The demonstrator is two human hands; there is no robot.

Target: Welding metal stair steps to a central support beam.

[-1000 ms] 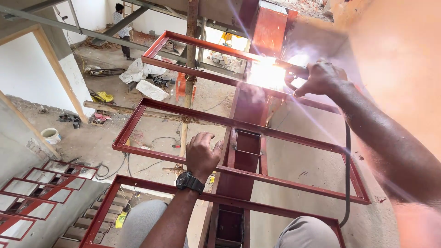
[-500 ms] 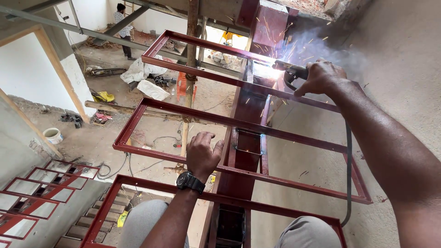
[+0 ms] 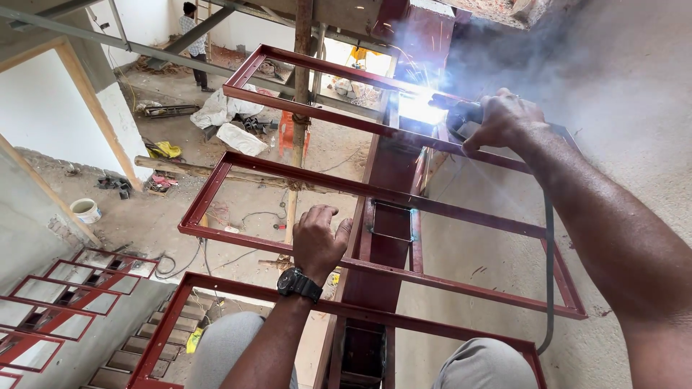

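Note:
My right hand (image 3: 504, 119) grips a dark welding electrode holder (image 3: 458, 112) against the far red step frame (image 3: 317, 68), where a bright arc (image 3: 420, 106) flares and smoke rises. A black cable (image 3: 549, 274) hangs down from the holder. My left hand (image 3: 319, 241), a black watch on its wrist, clasps the near bar of the middle red step frame (image 3: 238, 238). A red steel centre beam (image 3: 393, 180) carries the frames. My knees in grey trousers show at the bottom.
A nearer red frame (image 3: 173, 317) crosses below my left arm. A plastered wall (image 3: 634, 86) stands at right. Far below lie a concrete floor (image 3: 158, 216), a white bucket (image 3: 86, 210), white sacks (image 3: 227, 122), more red frames (image 3: 65, 288) and a person (image 3: 193, 25).
The arc went out half a second ago and now burns bright again. My right hand has shifted slightly along the far frame; my left hand keeps its grip.

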